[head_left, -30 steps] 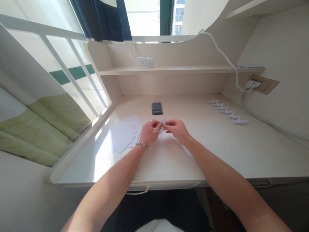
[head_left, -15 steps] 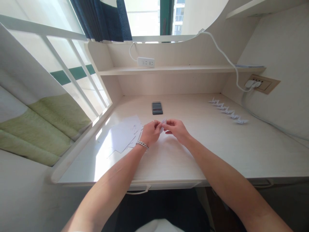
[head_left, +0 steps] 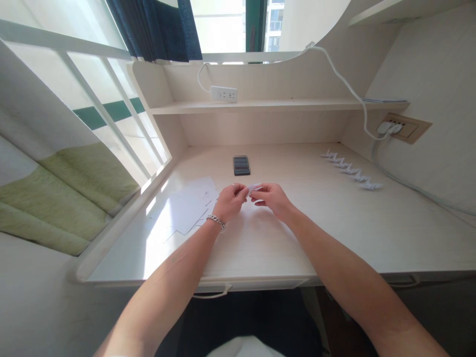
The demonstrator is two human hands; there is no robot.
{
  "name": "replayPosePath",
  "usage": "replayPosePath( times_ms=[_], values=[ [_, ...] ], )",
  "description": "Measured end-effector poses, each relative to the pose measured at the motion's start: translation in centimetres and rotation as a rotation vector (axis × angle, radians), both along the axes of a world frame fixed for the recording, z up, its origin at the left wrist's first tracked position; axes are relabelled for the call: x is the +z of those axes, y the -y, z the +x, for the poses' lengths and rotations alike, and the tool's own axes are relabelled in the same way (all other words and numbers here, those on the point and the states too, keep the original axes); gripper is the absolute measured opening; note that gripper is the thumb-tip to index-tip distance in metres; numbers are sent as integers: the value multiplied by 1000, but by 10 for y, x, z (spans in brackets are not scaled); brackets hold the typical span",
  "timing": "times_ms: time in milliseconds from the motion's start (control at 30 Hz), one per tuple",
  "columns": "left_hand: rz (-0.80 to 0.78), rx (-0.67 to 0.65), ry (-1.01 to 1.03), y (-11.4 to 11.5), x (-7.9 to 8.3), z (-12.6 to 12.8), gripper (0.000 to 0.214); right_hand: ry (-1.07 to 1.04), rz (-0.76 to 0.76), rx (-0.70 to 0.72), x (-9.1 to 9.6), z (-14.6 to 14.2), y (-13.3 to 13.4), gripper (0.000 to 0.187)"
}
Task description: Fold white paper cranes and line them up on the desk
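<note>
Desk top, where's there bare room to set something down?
Between the right hand and paper cranes, and from those cranes to the front edge of the desk. Crowded: left, with loose paper sheets, and centre, with the left hand and dark device.

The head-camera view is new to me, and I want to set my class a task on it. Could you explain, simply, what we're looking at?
There is no machine here: the two arms belong to a person, and one camera worn on the head looks forward and down past them. That is why the arms enter from the bottom edge.

The left hand, with a chain bracelet on its wrist, and the right hand hold a small piece of white paper between their fingertips. Fingers hide part of its shape.

On the pale desk, loose white sheets lie to the left, a dark rectangular object lies beyond the hands, and a row of folded white paper figures stands to the right.
</note>
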State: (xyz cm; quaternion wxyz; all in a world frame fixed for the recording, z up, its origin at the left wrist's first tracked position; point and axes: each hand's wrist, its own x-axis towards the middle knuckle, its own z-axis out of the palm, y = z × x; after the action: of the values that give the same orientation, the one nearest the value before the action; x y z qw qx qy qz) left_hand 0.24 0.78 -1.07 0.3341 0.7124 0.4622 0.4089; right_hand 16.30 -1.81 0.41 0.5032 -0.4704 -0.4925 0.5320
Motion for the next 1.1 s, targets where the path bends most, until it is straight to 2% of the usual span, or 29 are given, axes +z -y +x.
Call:
replayPosePath(
  times_ms=[100, 200, 300, 367, 433, 533, 633, 800, 933, 1033, 1100],
  values=[
    [52, 26, -122, 3, 3, -2, 18, 59, -19, 52, -1, 2, 0, 21],
    [60, 15, -134, 4, 5, -3, 15, 124, 19, 72, -3, 4, -1, 23],
    [-14, -9, 53, 3, 3, -1, 19, 97, 58, 30, -3, 3, -1, 24],
    [-75, -30, 219, 2, 2, 0, 35, 26, 56, -11, -1, 1, 0, 24],
    [-97, -58, 304, 2, 1, 1, 47, -41, 44, -50, 1, -1, 1, 24],
    [-67, -69, 314, 4, 2, 2, 41, -76, 33, -85, 1, -2, 1, 24],
    [-40, -16, 338, 3, 4, 2, 34, -53, 29, -73, 0, -3, 1, 23],
    [-105, -23, 528, 2, 9, 2, 43, 13, 40, -18, -2, -6, 1, 21],
    [-186, -31, 676, 4, 12, 4, 48, 71, 81, -55, -5, -7, -1, 21],
    [-201, -54, 645, 3, 10, 3, 48, 61, 114, -94, -8, -7, -3, 23],
    [-175, -64, 564, 1, 7, 2, 41, 69, 129, -70, -11, -7, -4, 24]
  ],
)
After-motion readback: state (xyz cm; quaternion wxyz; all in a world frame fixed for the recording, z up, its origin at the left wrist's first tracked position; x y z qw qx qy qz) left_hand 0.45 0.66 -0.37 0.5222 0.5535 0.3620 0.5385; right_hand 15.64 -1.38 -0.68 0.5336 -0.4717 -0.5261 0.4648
